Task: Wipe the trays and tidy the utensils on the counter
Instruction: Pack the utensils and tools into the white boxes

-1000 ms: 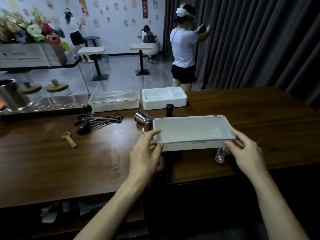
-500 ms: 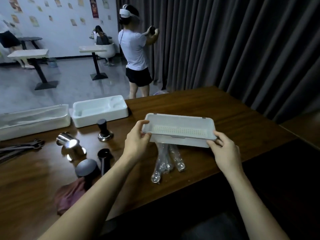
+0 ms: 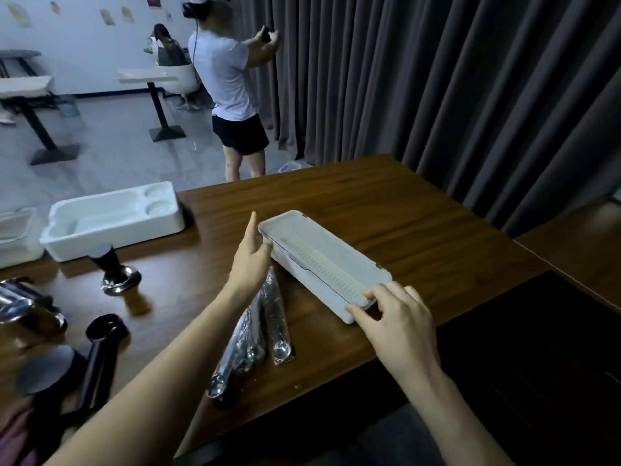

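Both hands have the white tray [image 3: 322, 264] over the counter [image 3: 437, 223], & it sits slanted between them. The right hand [image 3: 393, 317] grips the near end, fingers curled over the rim w/ the thumb on the side. The left hand [image 3: 250, 260] is at the far end, fingers nearly straight, tips on the end wall, thumb up & off it. Can't tell if the tray touches the wood or hangs just above

Step now, I think: put the tray down flat so it can be wiped. To do it well, hold both ends level, go down slow, & land it to the right of the left hand, b/c the wrapped spoons [image 3: 268, 324] lie just under that wrist & the tray could sit on them. The reddish cloth [image 3: 15, 428] is far off to the left of the left arm, so that hand should fetch it while the right hand pins the tray

Writing: none to read on the tray. Posters [image 3: 107, 16] on the far wall are too blurry, no brand shows
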`<state>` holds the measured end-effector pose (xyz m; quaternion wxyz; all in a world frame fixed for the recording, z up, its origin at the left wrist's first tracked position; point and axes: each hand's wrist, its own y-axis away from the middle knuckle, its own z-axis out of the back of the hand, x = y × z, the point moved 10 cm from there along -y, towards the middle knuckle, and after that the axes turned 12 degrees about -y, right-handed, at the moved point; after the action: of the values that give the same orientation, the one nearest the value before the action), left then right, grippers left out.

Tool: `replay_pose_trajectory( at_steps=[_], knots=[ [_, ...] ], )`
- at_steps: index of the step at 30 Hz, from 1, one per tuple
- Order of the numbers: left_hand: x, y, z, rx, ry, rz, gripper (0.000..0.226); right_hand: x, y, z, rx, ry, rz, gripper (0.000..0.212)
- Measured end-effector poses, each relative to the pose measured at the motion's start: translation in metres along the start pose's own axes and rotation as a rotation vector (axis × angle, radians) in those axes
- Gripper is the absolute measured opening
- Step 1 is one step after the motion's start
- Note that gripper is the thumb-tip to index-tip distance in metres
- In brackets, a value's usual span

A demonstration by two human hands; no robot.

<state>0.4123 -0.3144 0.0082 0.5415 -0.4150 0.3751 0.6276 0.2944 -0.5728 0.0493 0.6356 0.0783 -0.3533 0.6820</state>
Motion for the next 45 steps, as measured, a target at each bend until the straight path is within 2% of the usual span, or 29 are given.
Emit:
replay_pose_trajectory(
  at_steps=[4, 8, 13, 16, 19, 20, 22, 25, 28, 30, 32, 35, 37, 41, 45],
  knots=[
    [0.009, 0.023, -0.007, -0.063, -0.066, 0.024, 0.064, 0.015, -0.012, -0.021, 0.084, -0.098, 0.043, 0.035],
    [-0.006, 0.048, -0.023, 0.030, -0.091, -0.049, 0.051, 0.030, -0.017, -0.039, 0.159, -0.145, 0.048, 0.039],
    [-0.004, 0.045, -0.023, 0.126, -0.027, -0.070, 0.079, 0.052, -0.032, -0.018, 0.048, -0.229, 0.093, 0.033],
    [-0.002, 0.041, -0.026, 0.138, -0.141, -0.070, 0.080, 0.043, -0.046, -0.005, -0.081, -0.367, 0.125, 0.027],
    [-0.002, 0.038, -0.024, 0.103, -0.143, -0.053, 0.075, 0.019, -0.049, -0.004, -0.138, -0.416, 0.073, 0.051],
    [-0.004, 0.038, -0.025, 0.106, -0.142, -0.069, 0.074, 0.013, -0.048, -0.006, -0.126, -0.423, 0.052, 0.055],
    [-0.007, 0.039, -0.027, 0.112, -0.125, -0.102, 0.072, 0.007, -0.044, -0.020, -0.058, -0.407, 0.041, 0.051],
    [-0.008, 0.040, -0.014, 0.019, -0.075, -0.153, 0.056, 0.011, -0.032, -0.055, 0.131, -0.384, 0.005, 0.063],
    [0.006, 0.046, 0.029, -0.232, -0.304, -0.168, 0.042, 0.014, -0.023, -0.072, 0.129, -0.398, -0.040, 0.067],
    [0.019, 0.054, 0.047, -0.275, -0.501, -0.141, 0.035, 0.012, -0.022, -0.076, 0.091, -0.464, -0.065, 0.063],
    [0.031, 0.061, 0.052, -0.199, -0.666, -0.075, 0.034, 0.008, -0.022, -0.081, 0.077, -0.525, -0.086, 0.064],
    [0.051, 0.069, 0.044, -0.021, -0.839, 0.027, 0.072, 0.006, -0.020, -0.089, 0.087, -0.610, -0.094, 0.064],
    [0.055, 0.071, 0.042, -0.016, -0.897, 0.045, 0.080, 0.005, -0.018, -0.091, 0.069, -0.632, -0.073, 0.062],
    [0.048, 0.069, 0.042, -0.094, -0.902, 0.031, 0.055, 0.004, -0.015, -0.093, 0.042, -0.624, -0.038, 0.062],
    [0.050, 0.064, 0.053, -0.166, -0.705, 0.082, 0.054, 0.002, -0.017, -0.095, 0.044, -0.597, -0.028, 0.058]
  ],
)
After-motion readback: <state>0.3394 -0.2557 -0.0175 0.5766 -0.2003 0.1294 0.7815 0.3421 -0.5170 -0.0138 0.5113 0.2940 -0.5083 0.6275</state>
